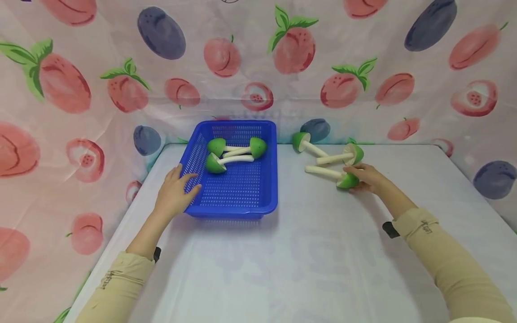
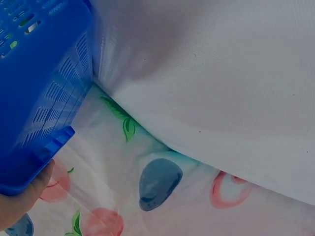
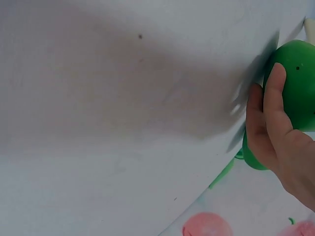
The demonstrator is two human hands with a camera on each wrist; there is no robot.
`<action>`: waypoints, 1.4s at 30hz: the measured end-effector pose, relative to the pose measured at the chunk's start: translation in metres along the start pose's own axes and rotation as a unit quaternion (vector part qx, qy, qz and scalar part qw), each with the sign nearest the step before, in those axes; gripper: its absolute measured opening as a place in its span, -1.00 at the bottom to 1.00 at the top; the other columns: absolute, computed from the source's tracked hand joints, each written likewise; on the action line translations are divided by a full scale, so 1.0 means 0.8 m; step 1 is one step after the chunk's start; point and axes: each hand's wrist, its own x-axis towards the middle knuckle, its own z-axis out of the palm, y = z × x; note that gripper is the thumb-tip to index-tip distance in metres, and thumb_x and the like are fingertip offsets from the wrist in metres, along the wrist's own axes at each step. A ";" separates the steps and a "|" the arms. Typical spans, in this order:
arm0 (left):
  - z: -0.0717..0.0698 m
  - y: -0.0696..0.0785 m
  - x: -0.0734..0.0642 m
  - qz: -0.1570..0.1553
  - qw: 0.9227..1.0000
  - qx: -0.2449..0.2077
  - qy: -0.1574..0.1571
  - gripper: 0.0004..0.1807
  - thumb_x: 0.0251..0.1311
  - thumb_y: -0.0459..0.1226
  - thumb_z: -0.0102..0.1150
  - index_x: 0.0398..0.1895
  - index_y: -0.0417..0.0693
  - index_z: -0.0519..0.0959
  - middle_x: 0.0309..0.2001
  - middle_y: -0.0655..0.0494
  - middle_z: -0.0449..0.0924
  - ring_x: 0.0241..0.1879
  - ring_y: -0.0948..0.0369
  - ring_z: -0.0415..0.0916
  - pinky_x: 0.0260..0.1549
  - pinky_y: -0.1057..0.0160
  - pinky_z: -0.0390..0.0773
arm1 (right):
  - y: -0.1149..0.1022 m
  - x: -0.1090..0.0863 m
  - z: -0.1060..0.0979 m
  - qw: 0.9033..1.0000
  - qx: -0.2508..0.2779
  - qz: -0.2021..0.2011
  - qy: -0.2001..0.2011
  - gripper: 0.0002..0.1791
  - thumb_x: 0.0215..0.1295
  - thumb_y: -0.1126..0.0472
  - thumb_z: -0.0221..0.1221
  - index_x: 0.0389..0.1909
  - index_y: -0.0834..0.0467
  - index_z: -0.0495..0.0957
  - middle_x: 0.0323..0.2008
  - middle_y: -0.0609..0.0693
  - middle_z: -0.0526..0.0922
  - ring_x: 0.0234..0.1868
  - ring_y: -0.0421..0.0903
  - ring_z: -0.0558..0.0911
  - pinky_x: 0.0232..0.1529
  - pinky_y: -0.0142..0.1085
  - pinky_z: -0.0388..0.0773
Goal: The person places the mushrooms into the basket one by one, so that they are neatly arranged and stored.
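Note:
My left hand point(image 1: 171, 193) holds the left rim of a blue plastic basket point(image 1: 268, 179), its thumb and index finger reaching over the inner side. In the left wrist view, fingers point(image 2: 42, 179) lie against the rim from outside. Inside the basket lie three toy mushrooms with green caps and white stems, one of them a front mushroom point(image 1: 215, 163). To the right, my right hand point(image 1: 368, 177) grips the green cap of another toy mushroom point(image 1: 348, 181), whose stem points left. The right wrist view shows the fingers point(image 3: 276, 105) along a green cap point(image 3: 300, 73).
Just behind the gripped mushroom lies a second mushroom point(image 1: 354, 154), and farther back a third mushroom point(image 1: 300, 141). All this stands on a white-covered table point(image 1: 307, 251). A fruit-patterned cloth point(image 1: 250, 54) rises behind the table and along its sides.

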 end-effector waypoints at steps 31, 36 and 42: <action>0.001 0.002 -0.002 0.006 1.000 -0.001 0.002 -0.50 0.31 -0.08 -0.02 0.21 -0.19 0.42 0.41 -0.44 -0.06 0.40 -0.31 -0.10 0.30 -0.32 0.02 | -0.006 -0.019 -0.003 0.988 -0.082 -0.098 -0.087 -0.25 0.41 0.00 -0.03 0.44 0.21 -0.11 0.31 0.34 0.05 0.04 -0.03 0.45 0.07 -0.04 0.52; 0.001 0.001 -0.002 0.007 1.000 0.000 0.004 -0.50 0.31 -0.08 -0.02 0.20 -0.19 0.43 0.41 -0.44 -0.06 0.40 -0.30 -0.10 0.30 -0.31 0.03 | -0.014 -0.024 0.004 0.987 -0.074 -0.110 -0.087 -0.31 0.39 0.03 0.01 0.38 0.20 -0.05 0.14 0.22 0.18 -0.16 -0.22 0.50 0.03 -0.07 0.55; -0.001 0.003 -0.002 0.007 1.000 0.000 0.005 -0.50 0.31 -0.09 -0.01 0.20 -0.20 0.43 0.41 -0.44 -0.05 0.39 -0.32 -0.09 0.29 -0.32 0.03 | -0.028 -0.037 0.014 0.984 -0.082 -0.130 -0.089 -0.42 0.38 0.04 0.05 0.31 0.09 0.08 0.15 0.19 0.22 -0.12 -0.18 0.48 -0.02 -0.14 0.57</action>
